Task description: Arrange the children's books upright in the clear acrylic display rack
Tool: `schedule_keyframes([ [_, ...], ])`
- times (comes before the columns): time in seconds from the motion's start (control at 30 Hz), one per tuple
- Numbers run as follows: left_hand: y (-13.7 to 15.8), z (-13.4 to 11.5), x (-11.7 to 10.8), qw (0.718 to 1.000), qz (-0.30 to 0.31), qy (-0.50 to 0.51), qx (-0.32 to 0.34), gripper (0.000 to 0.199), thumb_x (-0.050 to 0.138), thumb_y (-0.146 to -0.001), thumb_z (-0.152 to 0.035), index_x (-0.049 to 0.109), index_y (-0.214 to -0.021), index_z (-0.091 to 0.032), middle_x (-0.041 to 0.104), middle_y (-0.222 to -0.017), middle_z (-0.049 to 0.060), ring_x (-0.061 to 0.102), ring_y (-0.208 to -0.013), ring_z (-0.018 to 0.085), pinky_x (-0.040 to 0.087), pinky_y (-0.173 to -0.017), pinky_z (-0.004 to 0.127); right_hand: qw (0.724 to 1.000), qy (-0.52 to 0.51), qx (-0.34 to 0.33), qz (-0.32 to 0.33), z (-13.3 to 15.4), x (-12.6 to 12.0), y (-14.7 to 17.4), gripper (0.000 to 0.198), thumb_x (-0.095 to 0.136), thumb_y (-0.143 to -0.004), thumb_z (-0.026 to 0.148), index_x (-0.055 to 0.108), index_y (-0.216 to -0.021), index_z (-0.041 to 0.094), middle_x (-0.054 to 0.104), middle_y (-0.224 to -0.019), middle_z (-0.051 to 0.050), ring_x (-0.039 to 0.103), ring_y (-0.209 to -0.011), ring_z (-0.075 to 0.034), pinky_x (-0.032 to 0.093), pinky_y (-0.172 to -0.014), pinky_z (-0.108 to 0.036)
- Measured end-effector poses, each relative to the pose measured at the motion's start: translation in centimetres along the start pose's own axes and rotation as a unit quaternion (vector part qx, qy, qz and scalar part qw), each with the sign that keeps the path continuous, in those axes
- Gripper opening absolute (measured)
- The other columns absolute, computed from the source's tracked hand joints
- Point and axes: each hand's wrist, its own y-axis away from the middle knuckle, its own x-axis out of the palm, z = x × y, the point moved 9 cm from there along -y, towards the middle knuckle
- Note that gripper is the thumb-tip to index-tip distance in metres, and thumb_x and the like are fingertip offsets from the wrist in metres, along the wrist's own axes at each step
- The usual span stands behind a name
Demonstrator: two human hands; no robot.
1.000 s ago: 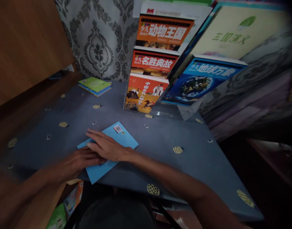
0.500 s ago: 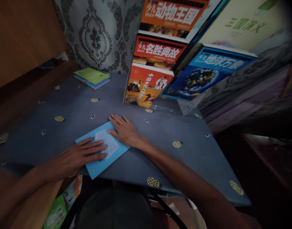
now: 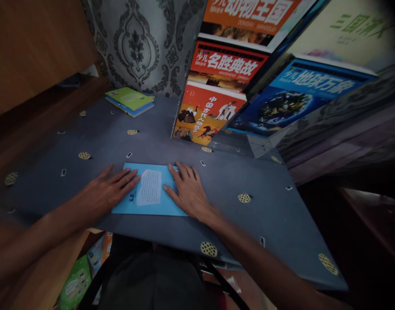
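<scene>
A light-blue book [image 3: 166, 207], with a pale block of small print on its cover, lies flat on the table. Its long edges run roughly level across the view. My left hand [image 3: 108, 189] lies along its left end, fingers stretched out and the fingertips on the cover. On the right end rests my right hand [image 3: 189, 189], fingers spread over the cover and the thumb pointing toward the printed block. Both hands are open, palms down, and neither grips the book. The book's right edge is partly hidden under my right hand.
A blue-grey patterned cloth covers the table [image 3: 255, 224]. Upright books stand in a rack at the back right, among them an orange book [image 3: 206, 114] and a dark-blue book [image 3: 281, 103]. A green book [image 3: 129, 99] lies stacked at the back left. Below is an open drawer [image 3: 48, 275].
The blue book has turned from a slanted position to lie nearly level. My right hand has moved right and slightly nearer; my left hand has shifted toward the book's left end.
</scene>
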Motion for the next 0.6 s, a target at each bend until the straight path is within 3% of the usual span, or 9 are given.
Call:
schedule_keyframes([
  [0.13, -2.6, -4.3, -0.3, 0.998, 0.005, -0.045, 0.031, 0.073, 0.045, -0.089, -0.01, 0.022, -0.158, -0.01, 0.028, -0.166, 0.019, 0.024, -0.155, 0.028, 0.023, -0.124, 0.048, 0.999, 0.033, 0.01, -0.015, 0.2, 0.0, 0.5, 0.064, 0.038, -0.103, 0.054, 0.041, -0.153, 0.015, 0.044, -0.155, -0.02, 0.039, -0.143, -0.036, 0.03, -0.118, -0.06],
  [0.27, -5.6, -7.0, -0.4, 0.998, -0.019, -0.052, 0.035, 0.068, 0.035, -0.089, -0.007, 0.024, -0.156, -0.008, 0.026, -0.166, 0.018, 0.019, -0.156, 0.025, 0.023, -0.125, 0.044, 0.998, 0.053, 0.017, -0.015, 0.3, 0.0, 0.4, 0.061, 0.039, -0.104, 0.051, 0.042, -0.153, 0.015, 0.044, -0.156, -0.019, 0.04, -0.144, -0.035, 0.031, -0.118, -0.058],
  [0.4, -5.5, -4.5, -0.6, 0.996, -0.067, -0.047, -0.021, 0.065, 0.03, -0.09, -0.006, 0.031, -0.155, -0.01, 0.034, -0.163, 0.017, 0.023, -0.154, 0.025, 0.03, -0.122, 0.047, 0.998, 0.058, 0.013, -0.014, 0.3, 0.0, 0.5, 0.062, 0.038, -0.104, 0.051, 0.042, -0.154, 0.015, 0.043, -0.157, -0.019, 0.04, -0.144, -0.034, 0.032, -0.118, -0.057],
  [0.5, -3.3, -1.0, -0.9, 0.991, -0.089, -0.051, -0.087, 0.063, 0.028, -0.09, -0.005, 0.034, -0.153, -0.008, 0.039, -0.16, 0.02, 0.033, -0.151, 0.027, 0.037, -0.118, 0.046, 0.998, 0.063, 0.011, -0.013, 0.2, 0.1, 0.5, 0.062, 0.036, -0.104, 0.052, 0.041, -0.154, 0.015, 0.043, -0.158, -0.018, 0.038, -0.146, -0.034, 0.031, -0.119, -0.057],
  [0.6, -1.2, 0.8, -1.2, 0.987, -0.105, -0.04, -0.118, 0.06, 0.027, -0.095, -0.01, 0.034, -0.154, -0.009, 0.039, -0.161, 0.019, 0.039, -0.148, 0.025, 0.041, -0.116, 0.043, 0.998, 0.068, 0.004, -0.016, 0.3, 0.3, 0.6, 0.062, 0.033, -0.105, 0.052, 0.039, -0.154, 0.014, 0.04, -0.16, -0.017, 0.034, -0.149, -0.032, 0.03, -0.12, -0.055],
])
